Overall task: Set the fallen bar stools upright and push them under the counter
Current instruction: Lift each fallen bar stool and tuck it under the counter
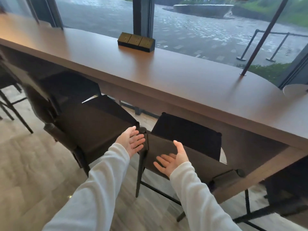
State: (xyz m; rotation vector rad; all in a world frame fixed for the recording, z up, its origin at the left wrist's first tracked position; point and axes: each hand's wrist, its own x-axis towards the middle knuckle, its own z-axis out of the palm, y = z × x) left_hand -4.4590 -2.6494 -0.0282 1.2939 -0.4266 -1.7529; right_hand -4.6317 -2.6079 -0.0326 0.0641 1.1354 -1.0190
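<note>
Two dark brown bar stools stand upright at the brown counter [166,77]. The right stool [188,130] has its seat partly under the counter edge, and its low backrest faces me. The left stool [93,124] stands beside it, a little further out. My left hand [132,140] is open, palm turned right, at the left post of the right stool's backrest. My right hand [171,160] is open in front of that backrest, fingers spread, holding nothing. Whether either hand touches the stool is unclear.
A third dark stool [70,85] sits further left under the counter. A black socket block [135,42] stands on the counter by the window. A slanted metal pole [255,45] meets the counter at the right. More stool legs [10,105] stand at the far left on the pale wooden floor.
</note>
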